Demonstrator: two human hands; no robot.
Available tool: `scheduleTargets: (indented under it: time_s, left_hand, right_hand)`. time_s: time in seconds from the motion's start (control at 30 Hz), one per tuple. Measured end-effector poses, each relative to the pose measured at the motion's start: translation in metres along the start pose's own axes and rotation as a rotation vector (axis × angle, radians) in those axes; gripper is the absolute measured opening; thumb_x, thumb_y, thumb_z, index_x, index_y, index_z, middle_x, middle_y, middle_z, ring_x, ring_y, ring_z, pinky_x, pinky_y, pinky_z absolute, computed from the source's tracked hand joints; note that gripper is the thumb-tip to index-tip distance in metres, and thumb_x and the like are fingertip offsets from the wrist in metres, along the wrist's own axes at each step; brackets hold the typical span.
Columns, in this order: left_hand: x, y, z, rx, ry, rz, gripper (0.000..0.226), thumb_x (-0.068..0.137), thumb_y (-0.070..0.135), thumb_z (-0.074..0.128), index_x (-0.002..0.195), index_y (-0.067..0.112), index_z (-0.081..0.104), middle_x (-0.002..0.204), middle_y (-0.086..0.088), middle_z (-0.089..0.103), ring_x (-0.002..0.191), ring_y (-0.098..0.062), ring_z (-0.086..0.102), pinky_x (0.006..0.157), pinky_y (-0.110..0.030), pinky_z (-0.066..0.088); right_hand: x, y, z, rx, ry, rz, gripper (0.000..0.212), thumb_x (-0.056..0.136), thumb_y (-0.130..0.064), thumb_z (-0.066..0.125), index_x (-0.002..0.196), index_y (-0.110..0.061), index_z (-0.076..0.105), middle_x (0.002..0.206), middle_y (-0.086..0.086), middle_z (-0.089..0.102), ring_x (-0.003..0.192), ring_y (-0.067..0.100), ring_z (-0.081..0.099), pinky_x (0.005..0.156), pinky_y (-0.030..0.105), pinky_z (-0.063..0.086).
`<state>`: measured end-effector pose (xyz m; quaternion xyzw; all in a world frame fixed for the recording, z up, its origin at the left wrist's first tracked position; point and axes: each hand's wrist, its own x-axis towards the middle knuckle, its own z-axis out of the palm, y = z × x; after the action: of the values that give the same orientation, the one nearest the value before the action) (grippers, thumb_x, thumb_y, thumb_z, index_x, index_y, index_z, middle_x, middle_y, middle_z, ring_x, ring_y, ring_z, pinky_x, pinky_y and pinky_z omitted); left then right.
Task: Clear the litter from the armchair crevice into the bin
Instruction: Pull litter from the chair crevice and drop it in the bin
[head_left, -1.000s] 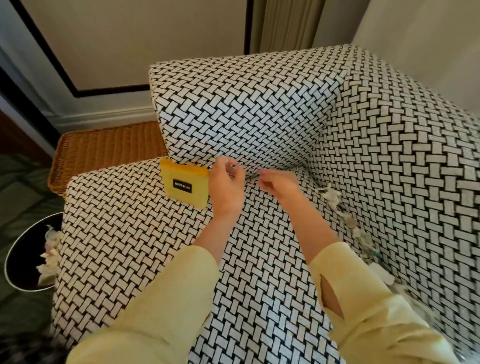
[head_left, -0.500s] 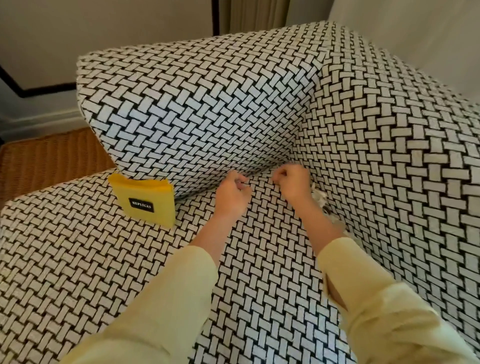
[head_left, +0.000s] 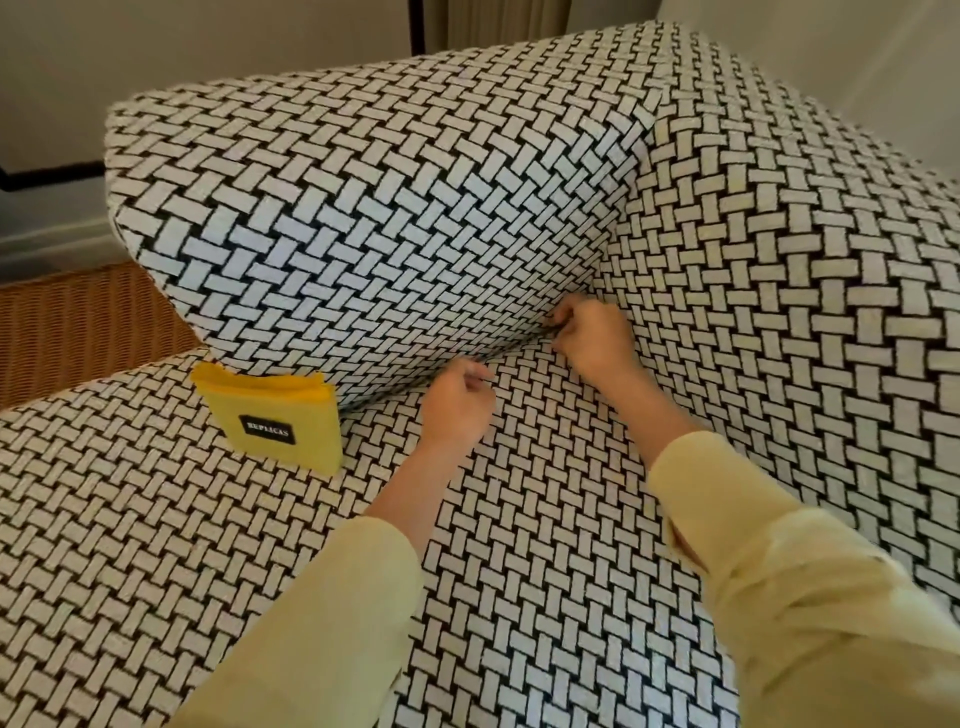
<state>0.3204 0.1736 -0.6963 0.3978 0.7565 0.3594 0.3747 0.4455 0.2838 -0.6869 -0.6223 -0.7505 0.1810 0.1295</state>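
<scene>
Head view, right hand (curled) at armchair crevice

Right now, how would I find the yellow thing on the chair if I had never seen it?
Start at the big black-and-white basket-weave armchair and find the left end of its back cushion. Leaning upright against that cushion's bottom corner, on the seat, is a flat square yellow pouch, left of the person's left hand. It is the only plain yellow thing there, with a small black label with white letters.

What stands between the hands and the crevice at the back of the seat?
Nothing visible. The right hand is already at the crevice near the corner, the left hand just before it. The yellow pouch stands further left.
</scene>
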Motion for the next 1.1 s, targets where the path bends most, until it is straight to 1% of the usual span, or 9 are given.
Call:
scheduleTargets:
  time_s: [0.13,0.23,0.33,0.4,0.53,0.77,0.9,1.0,1.1]
  left_hand:
    - [-0.005,0.007,0.005,-0.004,-0.004,0.001,0.018,0.090,0.003,0.048,0.102,0.012,0.058,0.077,0.008,0.050,0.053,-0.005,0.040,0.042,-0.009,0.034]
    - [-0.013,0.015,0.014,-0.017,-0.040,-0.005,0.016,0.090,0.004,0.047,0.097,0.014,0.058,0.083,0.000,0.055,0.061,-0.012,0.047,0.056,-0.016,0.043]
    - [-0.025,0.023,0.022,-0.008,-0.102,-0.013,0.020,0.091,0.005,0.045,0.102,0.013,0.059,0.080,0.001,0.055,0.059,-0.009,0.046,0.049,-0.009,0.041]
    - [-0.032,0.025,0.025,-0.001,-0.137,0.003,0.022,0.090,0.003,0.045,0.105,0.012,0.059,0.093,-0.002,0.058,0.066,-0.010,0.048,0.061,-0.013,0.046]
    - [-0.039,0.025,0.025,0.023,-0.166,0.019,0.025,0.090,0.001,0.044,0.108,0.011,0.058,0.078,0.013,0.046,0.060,0.001,0.039,0.039,0.000,0.035]
    - [-0.044,0.023,0.023,0.067,-0.132,0.006,0.022,0.090,0.003,0.046,0.106,0.010,0.060,0.075,0.015,0.043,0.061,0.003,0.038,0.041,0.004,0.033]
    - [-0.048,0.027,0.023,0.019,-0.151,-0.046,0.018,0.090,0.006,0.047,0.101,0.014,0.059,0.075,0.013,0.046,0.061,-0.001,0.042,0.041,-0.001,0.035]
    - [-0.051,0.038,0.027,-0.273,-0.195,-0.226,0.027,0.095,0.021,0.044,0.115,0.009,0.057,0.088,0.002,0.056,0.081,-0.014,0.056,0.079,-0.023,0.050]
    - [-0.054,0.050,0.028,-0.745,-0.324,-0.482,0.039,0.098,0.039,0.032,0.121,0.013,0.051,0.111,-0.013,0.053,0.109,-0.032,0.055,0.092,-0.044,0.044]
  right_hand:
    - [-0.014,0.005,-0.034,-0.376,-0.258,-0.100,0.023,0.084,0.000,0.057,0.102,-0.011,0.066,0.107,0.010,0.061,0.094,0.026,0.060,0.081,0.030,0.052]
    - [-0.031,0.004,-0.050,-0.542,-0.302,-0.166,0.027,0.088,0.001,0.048,0.109,-0.006,0.064,0.107,0.011,0.059,0.091,0.026,0.059,0.081,0.033,0.052]
    - [-0.044,0.005,-0.060,-0.648,-0.450,-0.160,0.029,0.088,0.003,0.047,0.113,-0.004,0.059,0.083,0.005,0.052,0.075,0.019,0.053,0.069,0.026,0.047]
    - [-0.053,0.009,-0.062,-0.675,-0.540,-0.142,0.040,0.085,0.001,0.054,0.124,-0.007,0.053,0.097,0.006,0.054,0.087,0.020,0.056,0.075,0.025,0.049]
    - [-0.073,0.020,-0.056,-0.743,-0.485,-0.186,0.030,0.090,0.001,0.046,0.118,-0.005,0.055,0.111,0.010,0.054,0.089,0.021,0.052,0.077,0.026,0.046]
    - [-0.085,0.033,-0.059,-0.736,-0.382,-0.282,0.026,0.089,-0.002,0.047,0.110,-0.009,0.061,0.103,0.007,0.061,0.093,0.022,0.059,0.076,0.028,0.048]
    - [-0.088,0.036,-0.067,-0.374,-0.294,-0.200,0.019,0.088,-0.012,0.057,0.104,-0.013,0.068,0.100,0.005,0.066,0.091,0.019,0.060,0.080,0.031,0.052]
    - [-0.087,0.028,-0.078,0.066,-0.249,-0.097,0.021,0.084,-0.012,0.065,0.105,-0.011,0.068,0.094,-0.002,0.062,0.090,0.014,0.056,0.080,0.027,0.048]
    - [-0.086,0.019,-0.083,0.494,-0.364,0.037,0.019,0.084,-0.004,0.063,0.103,-0.004,0.066,0.083,-0.003,0.061,0.083,0.016,0.060,0.072,0.023,0.055]
